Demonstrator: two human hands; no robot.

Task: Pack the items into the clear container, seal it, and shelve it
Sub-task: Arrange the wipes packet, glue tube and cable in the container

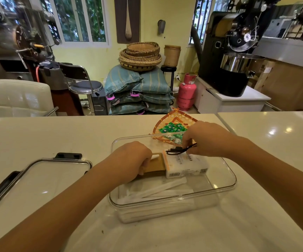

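White glossy counter [56,135] in a cluttered workshop room, yellow walls behind. Right hand [208,138] pinches a thin black cable [179,150] by its coiled end, fingers curled down on it, holding it just above a white tissue pack [187,165] with orange print and a barcode label. Left hand [132,160] curls around a stack of flat tan-brown paper pieces [155,165], gripping the left end; the stack's right end touches the tissue pack. Both sit inside the clear container [232,179], a rectangular transparent tub with rounded corners and a thick rim, at centre of the counter. White wrapped sticks [158,191] lie loose on its floor, nearer the camera. Container's lid [43,177], clear with black latches, lies flat on the counter just left of it, apart from the tub. Behind the container, touching its far rim in view, an orange woven tray [167,119] holds small green packets [172,127]. Background: stacked sacks [138,91], woven baskets [140,56], pink gas cylinder [186,91], black roasting machine [227,51].
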